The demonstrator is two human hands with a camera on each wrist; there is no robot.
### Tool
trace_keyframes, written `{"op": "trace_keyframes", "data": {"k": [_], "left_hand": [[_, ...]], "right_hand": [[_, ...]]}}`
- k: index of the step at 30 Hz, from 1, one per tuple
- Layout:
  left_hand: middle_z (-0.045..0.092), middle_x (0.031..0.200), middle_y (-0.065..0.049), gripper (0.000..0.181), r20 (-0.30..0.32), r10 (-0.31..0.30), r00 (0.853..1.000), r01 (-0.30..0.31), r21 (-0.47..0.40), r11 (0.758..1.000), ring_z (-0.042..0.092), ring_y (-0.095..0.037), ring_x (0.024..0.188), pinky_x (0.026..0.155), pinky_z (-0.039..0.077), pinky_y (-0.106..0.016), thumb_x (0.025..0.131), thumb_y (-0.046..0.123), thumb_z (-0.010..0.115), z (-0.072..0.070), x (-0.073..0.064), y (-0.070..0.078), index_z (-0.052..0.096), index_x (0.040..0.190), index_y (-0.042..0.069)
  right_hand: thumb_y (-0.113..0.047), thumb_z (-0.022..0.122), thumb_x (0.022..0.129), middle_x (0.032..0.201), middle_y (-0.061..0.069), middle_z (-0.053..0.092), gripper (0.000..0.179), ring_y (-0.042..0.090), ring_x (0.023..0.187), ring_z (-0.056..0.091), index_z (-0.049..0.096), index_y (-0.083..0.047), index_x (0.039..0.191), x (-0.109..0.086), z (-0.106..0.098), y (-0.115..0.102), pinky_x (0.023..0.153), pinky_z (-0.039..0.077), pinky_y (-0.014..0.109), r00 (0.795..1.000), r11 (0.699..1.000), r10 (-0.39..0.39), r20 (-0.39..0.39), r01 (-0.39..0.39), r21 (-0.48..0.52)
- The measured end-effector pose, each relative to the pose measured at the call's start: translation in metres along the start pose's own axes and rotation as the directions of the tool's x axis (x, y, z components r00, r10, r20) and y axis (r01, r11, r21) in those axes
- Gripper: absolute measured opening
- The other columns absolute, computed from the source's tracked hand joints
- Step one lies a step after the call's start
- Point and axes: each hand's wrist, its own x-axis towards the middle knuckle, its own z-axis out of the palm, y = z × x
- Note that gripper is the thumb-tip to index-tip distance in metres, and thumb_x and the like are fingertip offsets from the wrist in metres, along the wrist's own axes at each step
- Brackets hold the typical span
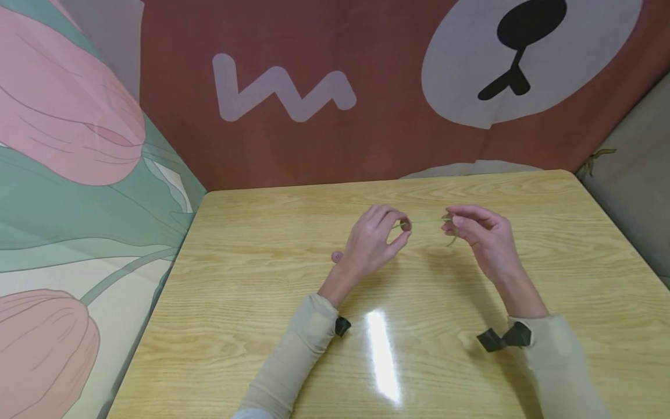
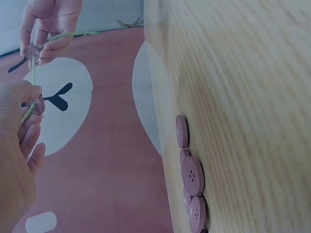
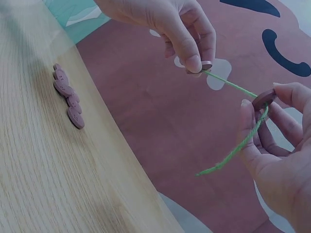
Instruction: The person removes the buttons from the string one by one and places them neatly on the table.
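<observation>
My left hand pinches a brownish-pink button between thumb and fingers. To the right, level with it, my right hand pinches a second button by its edges. A green string is stretched between the two buttons, both held above the table. In the right wrist view its loose end hangs below the right-hand button. From the left button another length of the string trails off, as the left wrist view shows.
Several similar buttons lie in an overlapping group on the wooden table. In the head view the left forearm hides most of them, and one button shows beside the wrist. A patterned cloth hangs behind the table.
</observation>
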Motion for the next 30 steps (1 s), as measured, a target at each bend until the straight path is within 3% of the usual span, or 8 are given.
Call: {"op": "trace_keyframes", "data": {"k": [19, 30], "left_hand": [[0.070, 0.107, -0.007, 0.019, -0.052, 0.011, 0.999, -0.012, -0.011, 1.000, 0.065, -0.020, 0.101, 0.093, 0.051, -0.022, 0.093, 0.015, 0.079, -0.0021, 0.0007, -0.0002, 0.071, 0.106, 0.005], [0.068, 0.108, -0.008, 0.020, -0.077, 0.008, 0.997, -0.014, -0.081, 0.997, 0.065, -0.021, 0.102, 0.096, 0.050, -0.020, 0.093, 0.009, 0.077, -0.0037, -0.0004, -0.0027, 0.069, 0.109, 0.002]], "right_hand": [[0.014, 0.054, 0.100, 0.094, 0.012, 0.075, 0.021, 0.020, 0.081, 0.076, 0.075, 0.008, 0.102, 0.0004, 0.0005, 0.0007, 0.078, 0.062, 0.031, 1.000, 1.000, 0.030, -0.005, -0.030, -0.004], [0.014, 0.055, 0.100, 0.094, 0.013, 0.077, 0.021, 0.022, 0.083, 0.077, 0.075, 0.007, 0.100, 0.0001, 0.0005, 0.0006, 0.081, 0.061, 0.031, 0.999, 0.999, 0.035, -0.021, -0.034, 0.023]]}}
